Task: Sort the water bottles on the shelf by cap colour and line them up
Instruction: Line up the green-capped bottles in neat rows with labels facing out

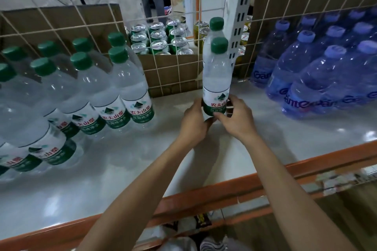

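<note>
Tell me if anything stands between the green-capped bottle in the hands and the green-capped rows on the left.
Nothing visible does. The left hand and right hand grip the front green-capped bottle low down; a second green-capped bottle stands behind it. Only bare shelf lies between it and the green-capped rows.

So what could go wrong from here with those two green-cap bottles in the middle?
1. The left grip and right grip hold the two green-cap bottles low, at the labels; the tall bottles could tip, perhaps into the wire mesh behind.
2. Moved left to join the green-cap row, they might knock its end bottle over.
</note>
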